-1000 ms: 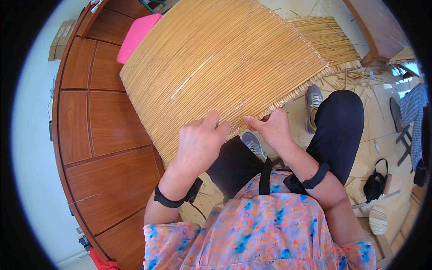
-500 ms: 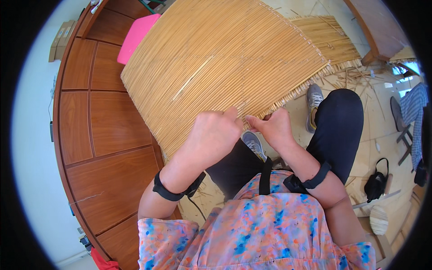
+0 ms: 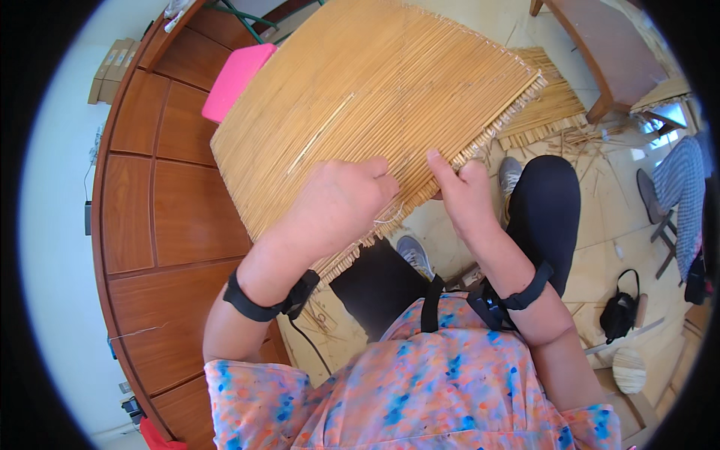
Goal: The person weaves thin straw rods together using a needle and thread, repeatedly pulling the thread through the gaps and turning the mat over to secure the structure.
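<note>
A large mat of thin tan reed stalks (image 3: 360, 90), stitched in rows with pale thread, spreads out in front of me. My left hand (image 3: 341, 199) is closed above its near part, fingers bent in a pinch; what they hold is hidden. A loop of white thread (image 3: 390, 218) curves beside that hand, over the near edge. My right hand (image 3: 466, 196) grips the mat's trimmed edge, thumb on top and fingers curled underneath.
Wooden panelling (image 3: 199, 202) runs along the left, beside a pink stool seat (image 3: 238, 81). Another reed mat (image 3: 544, 97) lies on the floor at the far right, near scattered stalk pieces. A black bag (image 3: 619, 315) and a wooden chair (image 3: 604, 60) stand at right.
My hands have moved apart, the left shifting left and the right up along the edge. The near edge of the mat has tilted up, and a white thread loop now shows.
</note>
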Tool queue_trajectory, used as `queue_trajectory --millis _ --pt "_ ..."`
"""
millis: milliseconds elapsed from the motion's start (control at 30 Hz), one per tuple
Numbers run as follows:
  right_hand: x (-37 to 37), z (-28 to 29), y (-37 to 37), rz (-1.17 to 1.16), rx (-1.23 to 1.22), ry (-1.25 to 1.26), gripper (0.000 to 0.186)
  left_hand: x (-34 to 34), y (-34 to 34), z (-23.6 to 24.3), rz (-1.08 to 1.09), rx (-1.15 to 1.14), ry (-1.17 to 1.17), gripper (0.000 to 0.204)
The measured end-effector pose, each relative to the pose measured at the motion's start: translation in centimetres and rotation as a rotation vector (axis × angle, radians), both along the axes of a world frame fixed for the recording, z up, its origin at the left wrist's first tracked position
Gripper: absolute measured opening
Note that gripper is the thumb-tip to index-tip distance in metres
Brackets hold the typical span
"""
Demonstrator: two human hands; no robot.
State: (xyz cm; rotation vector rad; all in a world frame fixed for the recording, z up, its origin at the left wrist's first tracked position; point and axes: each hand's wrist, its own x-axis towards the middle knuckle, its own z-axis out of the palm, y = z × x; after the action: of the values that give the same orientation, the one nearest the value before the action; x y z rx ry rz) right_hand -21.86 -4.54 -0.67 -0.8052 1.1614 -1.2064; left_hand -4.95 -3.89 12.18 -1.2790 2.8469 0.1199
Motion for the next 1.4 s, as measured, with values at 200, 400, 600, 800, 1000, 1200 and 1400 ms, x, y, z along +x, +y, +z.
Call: queue_trajectory --millis 200,400,600,800,1000,1200,1400 --pt "-3.5 8.0 -1.3 -0.071 -0.237 -0.132 0.025 -2.4 -1.5 6.2 -0.092 -0.019 0.155 0.004" --pt "-7.0 16.0 -1.6 -0.070 -0.285 0.052 0.028 -4.6 -2.0 10.0 -0.098 -0.058 0.301 0.007" --pt "-7.2 20.1 -3.2 -0.023 -0.393 0.684 0.029 -4.1 -2.2 8.2 -0.031 0.052 0.578 0.008" --pt "-2.5 19.5 -5.5 0.194 -0.530 1.232 0.023 -1.6 -1.9 1.3 0.229 0.293 0.881 0.012" --pt "4.2 15.6 -7.6 0.675 -0.525 1.411 0.024 1.5 0.8 -5.6 0.488 0.521 1.146 0.013" --pt "11.2 12.0 -7.2 1.182 -0.598 1.451 0.025 4.4 6.3 -10.0 0.749 0.660 1.367 0.012" --pt "13.2 7.7 -6.2 1.416 -0.450 1.030 0.036 6.8 10.8 -12.3 0.917 0.757 1.454 0.010"
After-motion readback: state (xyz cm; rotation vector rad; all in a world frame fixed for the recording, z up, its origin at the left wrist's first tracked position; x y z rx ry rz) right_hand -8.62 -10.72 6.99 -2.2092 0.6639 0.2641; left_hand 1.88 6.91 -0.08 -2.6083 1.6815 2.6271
